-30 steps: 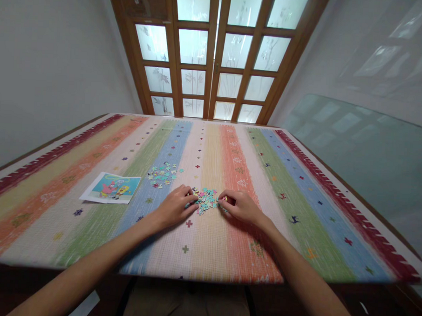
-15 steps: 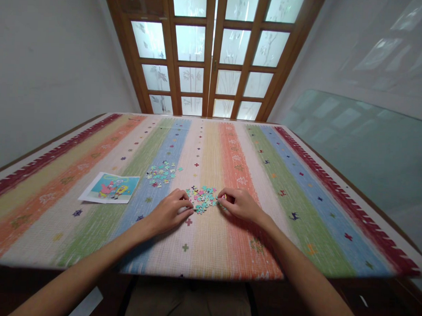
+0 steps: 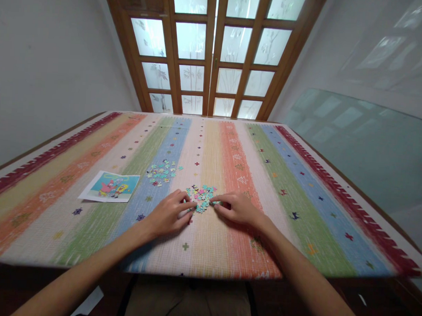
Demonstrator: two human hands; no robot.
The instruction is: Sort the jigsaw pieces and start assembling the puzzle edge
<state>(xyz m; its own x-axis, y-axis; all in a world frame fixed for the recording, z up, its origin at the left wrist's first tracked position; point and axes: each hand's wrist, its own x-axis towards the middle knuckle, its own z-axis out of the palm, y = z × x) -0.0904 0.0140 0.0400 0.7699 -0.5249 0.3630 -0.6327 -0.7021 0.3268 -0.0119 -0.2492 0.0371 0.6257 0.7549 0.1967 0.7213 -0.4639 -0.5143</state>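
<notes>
A small heap of jigsaw puzzle pieces (image 3: 202, 196), mostly teal with some pink and yellow, lies between my two hands on the striped tablecloth. At its left edge is my left hand (image 3: 172, 212), its thumb and fingers curled together; whatever they hold, if anything, is too small to make out. My right hand (image 3: 237, 207) reaches the heap's right edge. Its index finger and thumb close around a teal puzzle piece (image 3: 215, 203), partly hidden by the fingers. A second, looser group of puzzle pieces (image 3: 162, 172) is spread farther off to the left.
A creased picture sheet (image 3: 113, 188) with cartoon figures lies left of the pieces. The striped tablecloth (image 3: 214, 251) covers the wide table, whose front edge is close to my body. Wood-framed glass doors (image 3: 211, 65) stand behind it, and a glass panel (image 3: 365, 141) leans at right.
My right hand has moved left to the heap's edge; the pink and yellow bit seen at its fingertips is no longer visible there. My left fingertips have shifted slightly right.
</notes>
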